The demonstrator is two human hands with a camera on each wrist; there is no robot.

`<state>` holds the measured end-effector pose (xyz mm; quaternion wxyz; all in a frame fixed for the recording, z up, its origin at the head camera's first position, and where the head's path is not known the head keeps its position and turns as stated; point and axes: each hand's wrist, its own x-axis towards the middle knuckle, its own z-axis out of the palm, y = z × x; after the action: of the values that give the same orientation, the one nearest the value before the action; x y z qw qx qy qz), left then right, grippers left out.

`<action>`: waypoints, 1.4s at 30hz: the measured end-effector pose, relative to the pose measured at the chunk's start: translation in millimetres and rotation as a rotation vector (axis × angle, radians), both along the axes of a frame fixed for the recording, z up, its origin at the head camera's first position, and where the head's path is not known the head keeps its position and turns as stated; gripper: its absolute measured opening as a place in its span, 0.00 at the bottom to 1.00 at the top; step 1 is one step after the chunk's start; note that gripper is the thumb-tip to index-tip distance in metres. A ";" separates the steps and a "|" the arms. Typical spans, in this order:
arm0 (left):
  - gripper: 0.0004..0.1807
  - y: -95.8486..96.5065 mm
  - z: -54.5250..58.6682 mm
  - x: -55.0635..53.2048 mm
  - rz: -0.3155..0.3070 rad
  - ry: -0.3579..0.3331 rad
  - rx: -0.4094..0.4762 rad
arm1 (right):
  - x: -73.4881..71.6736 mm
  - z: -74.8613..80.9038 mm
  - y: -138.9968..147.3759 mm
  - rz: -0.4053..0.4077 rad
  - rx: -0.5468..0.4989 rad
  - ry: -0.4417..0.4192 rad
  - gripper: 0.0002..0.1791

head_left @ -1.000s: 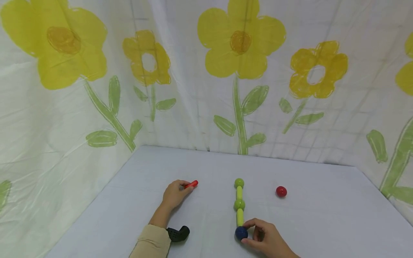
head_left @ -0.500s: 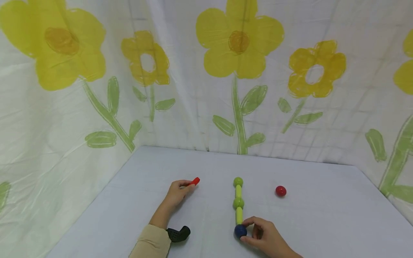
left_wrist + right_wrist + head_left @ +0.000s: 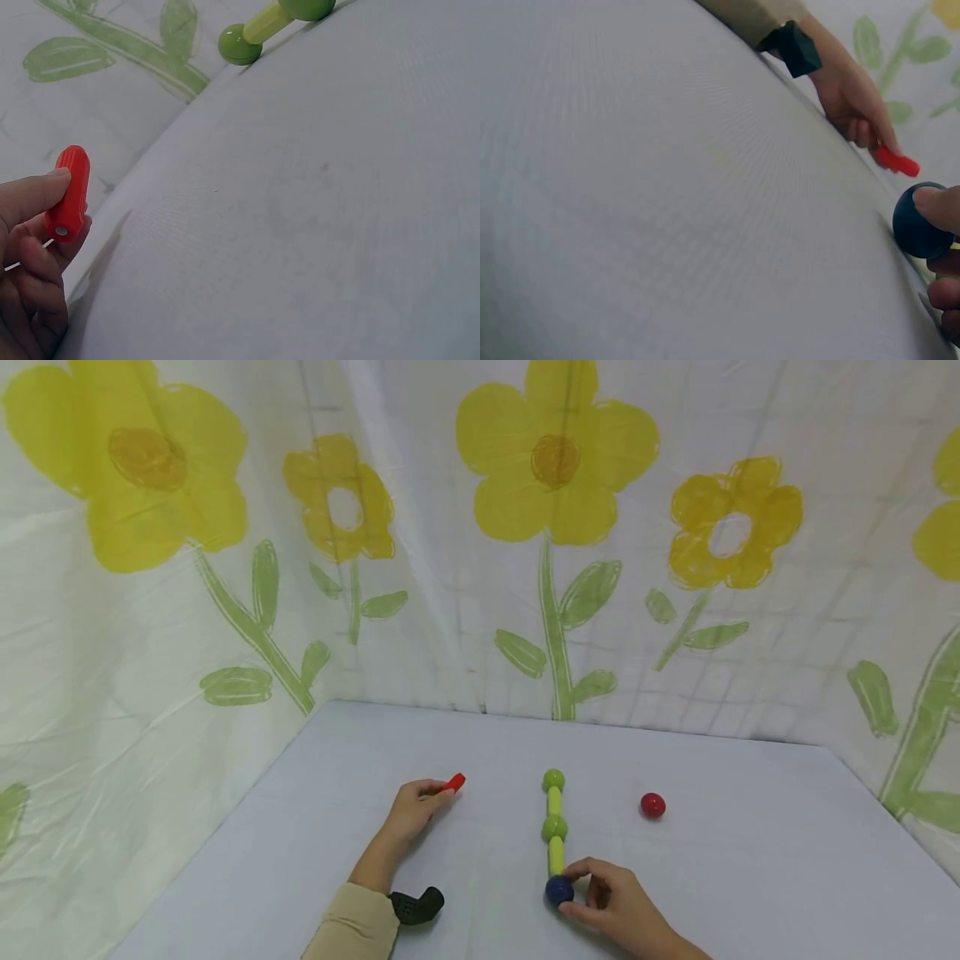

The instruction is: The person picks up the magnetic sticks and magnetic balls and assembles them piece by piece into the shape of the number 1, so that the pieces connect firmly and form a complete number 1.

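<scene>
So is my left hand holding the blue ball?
No, the left hand pinches the red rod, while the right hand holds the blue ball.

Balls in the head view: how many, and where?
4: far green ball, nearer green ball and blue ball in one line, the blue pinched by the right hand; red ball apart, to their right. None seems hidden.

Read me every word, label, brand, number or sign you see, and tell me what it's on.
None: I see no readable text anywhere.
The red stick, blue ball and red ball show no lettering.
The backdrop shows only drawn flowers and leaves.
Any marking on the black wrist device is too small to tell.
</scene>
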<state>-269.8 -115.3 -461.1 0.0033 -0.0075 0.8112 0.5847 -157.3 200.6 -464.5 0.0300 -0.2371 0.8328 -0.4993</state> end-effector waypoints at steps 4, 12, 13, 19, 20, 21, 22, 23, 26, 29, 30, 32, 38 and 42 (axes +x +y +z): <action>0.18 1.3 0.5 -0.2 0.003 -0.003 -0.018 | -1.3 -0.2 -0.2 -0.012 0.009 -0.002 0.18; 0.16 3.5 1.6 0.0 -0.007 -0.001 0.008 | -5.0 -3.5 -1.0 -0.021 0.006 0.079 0.17; 0.16 3.8 1.8 0.3 -0.010 -0.004 0.014 | -5.7 -3.8 -1.2 -0.024 0.007 0.083 0.17; 0.14 6.7 4.6 3.8 -0.030 -0.037 0.004 | -9.2 -1.0 -2.2 -0.041 0.014 0.056 0.17; 0.15 7.2 5.0 4.3 -0.035 -0.044 0.001 | -10.0 -0.5 -2.4 -0.044 0.012 0.051 0.17; 0.15 7.5 5.3 4.7 -0.042 -0.048 -0.003 | -10.6 0.2 -2.6 -0.046 0.008 0.052 0.17; 0.14 7.9 5.4 4.9 -0.047 -0.053 -0.004 | -11.1 0.4 -2.8 -0.051 0.011 0.052 0.17; 0.14 8.5 5.4 4.9 -0.054 -0.055 -0.004 | -11.7 0.7 -3.0 -0.056 0.013 0.050 0.17; 0.14 9.8 5.1 4.5 -0.071 -0.066 0.010 | -13.3 1.8 -3.5 -0.065 0.016 0.036 0.17; 0.14 10.4 5.2 4.3 -0.078 -0.073 0.014 | -14.8 2.6 -4.1 -0.068 0.019 0.022 0.18; 0.15 10.5 5.3 4.4 -0.080 -0.075 0.014 | -15.3 2.4 -4.1 -0.067 0.018 0.018 0.18; 0.15 10.6 5.4 4.4 -0.084 -0.073 0.013 | -16.6 1.9 -4.3 -0.067 0.018 0.009 0.18; 0.16 11.0 6.5 5.5 -0.118 -0.062 0.016 | -20.8 0.8 -5.2 -0.066 0.014 0.020 0.17; 0.18 10.6 7.3 6.8 -0.155 -0.058 0.009 | -23.0 -0.2 -5.6 -0.062 0.010 0.056 0.17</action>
<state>-263.0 -104.7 -453.8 0.0722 0.0384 0.8061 0.5860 -180.3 195.0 -464.6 -0.0074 -0.2249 0.8429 -0.4888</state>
